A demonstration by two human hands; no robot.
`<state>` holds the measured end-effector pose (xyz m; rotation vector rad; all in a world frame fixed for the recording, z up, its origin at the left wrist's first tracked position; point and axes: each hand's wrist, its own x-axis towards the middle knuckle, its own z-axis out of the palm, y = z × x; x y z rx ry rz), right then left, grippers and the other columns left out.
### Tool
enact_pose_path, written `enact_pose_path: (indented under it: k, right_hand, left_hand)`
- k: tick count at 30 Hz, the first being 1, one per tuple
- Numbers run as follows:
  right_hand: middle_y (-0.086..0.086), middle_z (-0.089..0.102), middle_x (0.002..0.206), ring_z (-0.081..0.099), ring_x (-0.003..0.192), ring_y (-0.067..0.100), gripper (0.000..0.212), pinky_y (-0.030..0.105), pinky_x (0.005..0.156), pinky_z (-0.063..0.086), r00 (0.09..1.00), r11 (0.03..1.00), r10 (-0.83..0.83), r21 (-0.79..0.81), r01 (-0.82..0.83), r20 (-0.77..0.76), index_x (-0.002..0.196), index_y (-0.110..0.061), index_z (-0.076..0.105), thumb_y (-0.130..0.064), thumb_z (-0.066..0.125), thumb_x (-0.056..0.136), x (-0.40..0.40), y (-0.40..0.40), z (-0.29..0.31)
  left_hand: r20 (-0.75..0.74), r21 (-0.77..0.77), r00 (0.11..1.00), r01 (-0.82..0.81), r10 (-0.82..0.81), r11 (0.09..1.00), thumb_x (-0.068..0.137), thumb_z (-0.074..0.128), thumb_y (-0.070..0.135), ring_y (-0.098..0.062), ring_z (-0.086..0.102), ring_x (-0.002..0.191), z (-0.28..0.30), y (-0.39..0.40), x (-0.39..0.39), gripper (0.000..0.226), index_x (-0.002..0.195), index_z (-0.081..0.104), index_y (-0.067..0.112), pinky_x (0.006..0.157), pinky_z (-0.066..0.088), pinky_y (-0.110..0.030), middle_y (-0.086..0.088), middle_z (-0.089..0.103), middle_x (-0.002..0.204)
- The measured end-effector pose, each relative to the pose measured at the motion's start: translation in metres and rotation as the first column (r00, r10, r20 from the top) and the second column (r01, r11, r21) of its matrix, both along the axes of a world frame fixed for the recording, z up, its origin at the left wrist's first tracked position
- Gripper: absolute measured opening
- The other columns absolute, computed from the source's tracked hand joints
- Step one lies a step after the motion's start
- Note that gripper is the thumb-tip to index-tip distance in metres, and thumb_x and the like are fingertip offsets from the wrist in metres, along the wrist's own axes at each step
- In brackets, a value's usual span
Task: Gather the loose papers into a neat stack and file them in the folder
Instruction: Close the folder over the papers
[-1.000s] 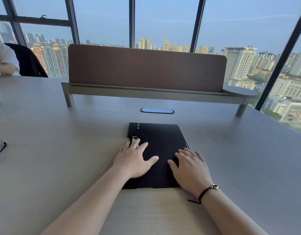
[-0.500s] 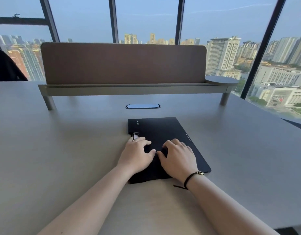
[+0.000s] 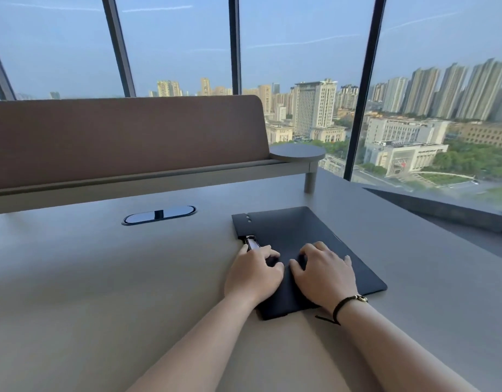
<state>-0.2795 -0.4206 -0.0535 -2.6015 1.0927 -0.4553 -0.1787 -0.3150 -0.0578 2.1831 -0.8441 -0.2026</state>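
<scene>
A black folder (image 3: 298,233) lies closed and flat on the grey table (image 3: 102,278), right of centre. Both my hands rest on its near half with fingers curled down against the cover. My left hand (image 3: 254,274) is at the folder's left edge, just below a small shiny clip (image 3: 251,243) on that edge. My right hand (image 3: 324,274), with a dark cord bracelet at the wrist, presses the cover beside it. No loose papers show; the inside of the folder is hidden.
A brown divider screen (image 3: 125,137) on a low shelf crosses the table behind. An oval cable port (image 3: 159,214) sits left of the folder. A small round shelf end (image 3: 297,152) stands at the back right. The table's right edge runs along tall windows.
The view has swung right and the folder now sits right of centre. My right hand moved inward next to my left, and both hands' fingers curled from spread flat.
</scene>
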Motion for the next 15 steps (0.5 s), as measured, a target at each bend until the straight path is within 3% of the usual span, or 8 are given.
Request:
enact_pose_path:
  k: [2, 6, 15]
  right_hand:
    - [-0.006, 0.062, 0.112, 0.064, 0.101, 0.021, 0.029, 0.055, 0.11, 0.035, 1.0, 1.0, -0.029, -0.011, 0.029, 0.013, 0.099, -0.026, 0.062, -0.049, 0.046, 0.094, -0.002, -0.033, 0.0]
    - [-0.004, 0.063, 0.107, 0.065, 0.097, 0.023, 0.029, 0.056, 0.108, 0.037, 0.997, 0.997, -0.075, -0.022, 0.076, 0.028, 0.093, -0.023, 0.063, -0.048, 0.048, 0.093, -0.004, -0.089, 0.0]
    - [-0.001, 0.065, 0.109, 0.062, 0.102, 0.026, 0.024, 0.048, 0.104, 0.044, 0.991, 0.994, -0.11, -0.01, 0.111, 0.074, 0.095, -0.022, 0.07, -0.041, 0.056, 0.091, -0.005, -0.171, 0.003]
  left_hand:
    - [0.018, 0.019, 1.0, 0.004, -0.005, 1.0, 0.084, 0.054, 0.045, -0.006, 0.048, 0.13, 0.0, -0.032, -0.004, 0.032, 0.113, 0.069, 0.044, 0.102, 0.042, -0.029, 0.02, 0.056, 0.139]
    - [0.047, 0.067, 0.997, 0.053, -0.056, 0.996, 0.09, 0.05, 0.047, -0.015, 0.028, 0.147, 0.001, -0.092, -0.01, 0.04, 0.128, 0.063, 0.042, 0.119, 0.028, -0.038, 0.021, 0.047, 0.15]
    - [0.097, 0.145, 0.988, 0.109, -0.124, 0.983, 0.092, 0.045, 0.052, -0.023, 0.014, 0.152, -0.002, -0.176, -0.014, 0.047, 0.136, 0.056, 0.04, 0.123, 0.016, -0.041, 0.016, 0.035, 0.159]
